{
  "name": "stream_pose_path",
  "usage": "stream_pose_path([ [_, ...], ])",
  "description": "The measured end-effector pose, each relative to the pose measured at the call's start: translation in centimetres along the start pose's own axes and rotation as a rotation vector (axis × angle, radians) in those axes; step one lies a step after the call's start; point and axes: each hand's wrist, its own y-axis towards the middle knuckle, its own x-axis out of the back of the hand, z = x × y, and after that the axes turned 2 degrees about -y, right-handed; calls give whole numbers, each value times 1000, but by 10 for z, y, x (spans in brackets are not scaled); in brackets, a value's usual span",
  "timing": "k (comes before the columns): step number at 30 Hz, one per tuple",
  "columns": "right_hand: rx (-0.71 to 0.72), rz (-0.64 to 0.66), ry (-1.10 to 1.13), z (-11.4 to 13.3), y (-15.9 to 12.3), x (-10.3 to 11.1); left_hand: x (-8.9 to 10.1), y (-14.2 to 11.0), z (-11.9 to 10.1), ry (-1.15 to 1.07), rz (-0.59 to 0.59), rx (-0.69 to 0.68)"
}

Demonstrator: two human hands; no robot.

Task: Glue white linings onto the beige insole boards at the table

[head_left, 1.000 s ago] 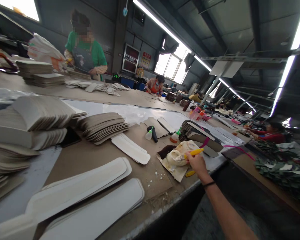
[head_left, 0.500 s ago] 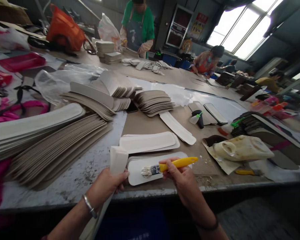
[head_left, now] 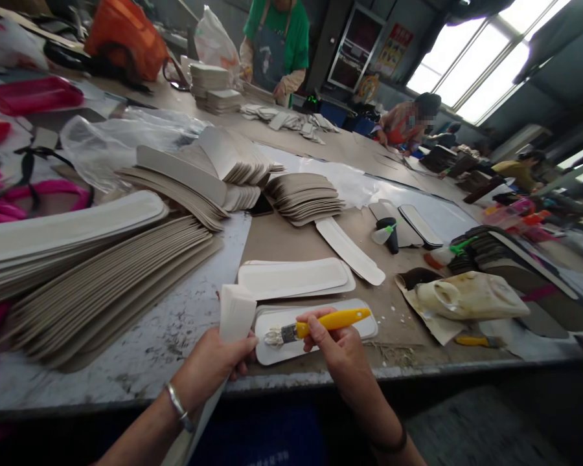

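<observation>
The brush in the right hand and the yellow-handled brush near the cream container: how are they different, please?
The held brush is in the right grip; the lying brush rests beside the cream container.
The held brush points its whitish tip left in the picture; the lying brush points its darker tip right.
Both have yellow handles.

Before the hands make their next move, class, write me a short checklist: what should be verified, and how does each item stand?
1. Brush held: ok, the right hand grips its yellow handle.
2. Strip held: ok, in the left hand.
3. Bristles over the white panel: ok.
4. Bristles touching the panel: cannot tell.
5. Brown sheet free of bits: not ok, white specks lie right of the panel.
</observation>
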Motion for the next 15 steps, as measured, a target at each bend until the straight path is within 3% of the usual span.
stream_pose_path([
  [6, -21, -67, -122, -6, 3, 9, 2, -1, 1, 13, -15, 11],
  [15, 69, -330, -588, -15, -3, 75, -4, -3, 8, 57, -131, 19],
])
